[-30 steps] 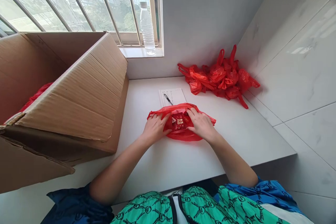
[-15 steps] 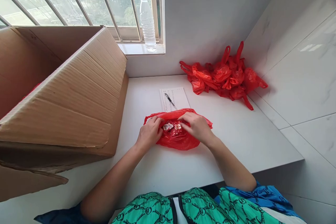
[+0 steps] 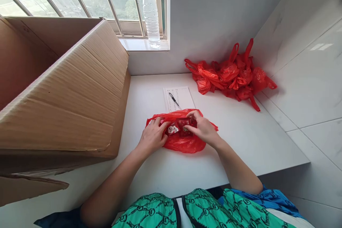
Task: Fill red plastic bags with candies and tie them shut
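A red plastic bag (image 3: 184, 144) lies open on the white counter (image 3: 240, 139) in front of me. Inside its mouth are small red packets (image 3: 178, 128) with white and gold print. My left hand (image 3: 153, 137) rests on the bag's left side, fingers curled on a packet with a white mark. My right hand (image 3: 203, 128) is at the bag's right side, its fingers pinching a dark red packet and lifting it a little.
A big open cardboard box (image 3: 64, 89) fills the left. A sheet of paper (image 3: 179, 98) with a pen (image 3: 174, 99) lies behind the bag. A heap of red bags (image 3: 229, 74) sits at the back right corner. A water bottle (image 3: 151, 12) stands on the sill.
Both hands have shifted among the packets in the bag's mouth. My right hand has turned one packet up and raised it. The camera has tilted slightly down.
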Demonstrator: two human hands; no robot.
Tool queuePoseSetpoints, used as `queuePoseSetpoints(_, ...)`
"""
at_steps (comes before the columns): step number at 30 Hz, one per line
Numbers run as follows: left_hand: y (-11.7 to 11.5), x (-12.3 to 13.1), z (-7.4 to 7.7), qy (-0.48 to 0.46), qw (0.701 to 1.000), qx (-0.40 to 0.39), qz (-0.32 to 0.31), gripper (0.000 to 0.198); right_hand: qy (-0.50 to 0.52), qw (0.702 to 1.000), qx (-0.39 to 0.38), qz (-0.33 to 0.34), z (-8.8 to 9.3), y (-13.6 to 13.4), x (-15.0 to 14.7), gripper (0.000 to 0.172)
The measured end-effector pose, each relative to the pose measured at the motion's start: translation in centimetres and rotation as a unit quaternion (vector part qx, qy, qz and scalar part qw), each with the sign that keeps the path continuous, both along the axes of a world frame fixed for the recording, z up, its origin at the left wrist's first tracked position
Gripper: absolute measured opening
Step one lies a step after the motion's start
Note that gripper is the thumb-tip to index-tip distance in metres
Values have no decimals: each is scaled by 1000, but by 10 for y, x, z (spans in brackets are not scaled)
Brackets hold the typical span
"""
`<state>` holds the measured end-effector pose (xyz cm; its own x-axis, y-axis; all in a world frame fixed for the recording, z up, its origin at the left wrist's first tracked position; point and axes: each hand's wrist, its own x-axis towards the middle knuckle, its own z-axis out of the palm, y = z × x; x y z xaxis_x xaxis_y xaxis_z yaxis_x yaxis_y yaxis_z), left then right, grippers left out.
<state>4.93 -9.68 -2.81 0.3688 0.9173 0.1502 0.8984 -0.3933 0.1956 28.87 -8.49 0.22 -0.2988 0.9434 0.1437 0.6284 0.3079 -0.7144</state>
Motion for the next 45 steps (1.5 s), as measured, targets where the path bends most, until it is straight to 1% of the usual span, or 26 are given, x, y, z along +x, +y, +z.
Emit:
queuePoseSetpoints(2, 0, -1, -2, -4, 1000, 7, 3, 44, 120, 991, 12, -57, 6, 0, 4, 30)
queuePoseSetpoints(4, 0, -1, -3, -13, 1000, 15, 5, 38, 230, 964, 61, -121, 10, 0, 6, 33)
queuePoseSetpoints(6, 0, 0, -3, -27, 999, 23, 9, 32, 303, 932, 110, -168, 14, -1, 7, 34)
queuePoseSetpoints(7, -1, 0, -3, -33, 999, 26, 11, 31, 326, 919, 128, -180, 15, -1, 8, 34)
queuePoseSetpoints(9, -2, 2, -3, -42, 998, 34, 14, 32, 348, 904, 154, -192, 16, -1, 7, 31)
queuePoseSetpoints(12, -3, 3, -1, -44, 997, 55, 14, 32, 346, 892, 199, -211, 17, -2, 6, 29)
queuePoseSetpoints(14, -4, 4, 2, -58, 995, 80, 11, 30, 340, 890, 213, -217, 18, -5, 5, 28)
queuePoseSetpoints(16, -6, 4, 7, -97, 989, 107, 5, 30, 335, 903, 187, -191, 18, -9, 1, 29)
queuePoseSetpoints(19, -10, 6, 15, -207, 972, 114, -11, 36, 313, 940, 99, -91, 15, -15, -9, 28)
queuePoseSetpoints(21, -13, 8, 17, -283, 955, 83, -33, 37, 298, 953, 41, -28, 11, -18, -17, 28)
queuePoseSetpoints(23, -15, 10, 17, -335, 940, 36, -48, 37, 297, 955, -15, 15, 7, -18, -23, 28)
queuePoseSetpoints(25, -15, 11, 15, -367, 929, -8, -48, 36, 298, 952, -59, 44, 3, -16, -25, 28)
queuePoseSetpoints(27, -13, 11, 14, -384, 922, -35, -42, 33, 268, 959, -75, 57, 1, -12, -20, 26)
queuePoseSetpoints(28, -12, 10, 14, -385, 921, -40, -41, 32, 231, 969, -67, 55, 1, -10, -16, 26)
queuePoseSetpoints(30, -9, 7, 13, -369, 928, -37, -42, 32, 108, 993, -13, 36, 1, -5, -7, 29)
queuePoseSetpoints(31, -7, 5, 13, -352, 934, -32, -47, 32, 35, 999, 28, 25, 0, -2, -1, 29)
queuePoseSetpoints(33, -4, 2, 10, -304, 950, -24, -73, 32, -94, 990, 108, 10, -2, 4, 8, 29)
queuePoseSetpoints(34, -3, 1, 8, -273, 958, -22, -88, 32, -140, 981, 138, 7, -5, 6, 12, 29)
queuePoseSetpoints(36, -1, 1, 4, -213, 971, -20, -106, 32, -200, 965, 167, 10, -10, 11, 16, 32)
queuePoseSetpoints(39, 0, 3, -3, -156, 983, -4, -98, 33, -248, 951, 182, 19, -18, 16, 16, 36)
queuePoseSetpoints(45, 1, 3, -8, -131, 987, 23, -91, 32, -304, 936, 178, 9, -20, 15, 11, 44)
